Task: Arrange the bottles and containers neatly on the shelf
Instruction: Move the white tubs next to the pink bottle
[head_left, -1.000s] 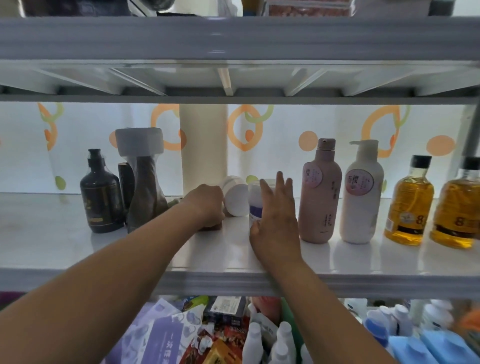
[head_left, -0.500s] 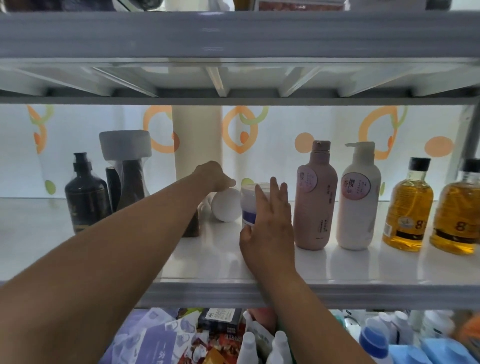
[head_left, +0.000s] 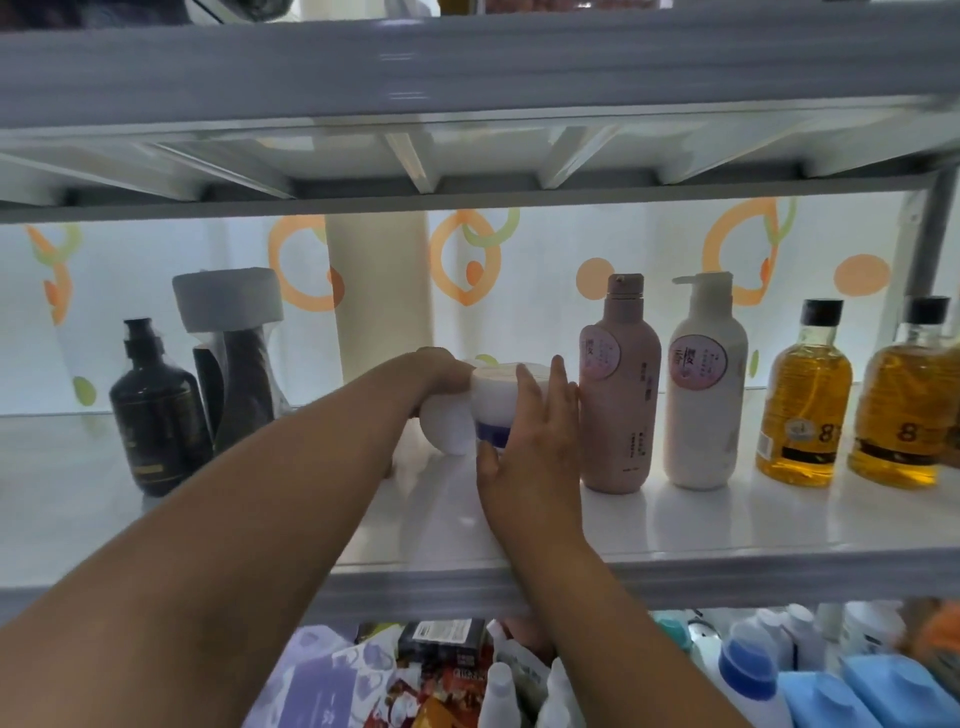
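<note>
My right hand (head_left: 535, 447) lies against the white banded jar (head_left: 496, 408); its fingers (head_left: 558, 384) are straight and spread up the jar's right side, thumb low at the front, nothing curled round it. The jar stands upright at mid-shelf, just beside the pink bottle (head_left: 621, 405); my fingertips fill the narrow gap between the two. My left hand (head_left: 439, 369) reaches over a tipped white jar (head_left: 449, 428) that lies on its side, touching the banded jar's left; those fingers are hidden behind the jars, so I cannot tell whether they hold anything. Right of the pink bottle stand a white pump bottle (head_left: 706, 400), an amber bottle (head_left: 802, 410) and a second amber bottle (head_left: 904, 410), close-set towards the right post. Leftward, bare shelf (head_left: 727, 525) opens between the tipped jar and the wrapped brown bottle (head_left: 244, 384); the dark pump bottle (head_left: 156, 421) stands beside that. A bare strip runs between the row and the front lip.
</note>
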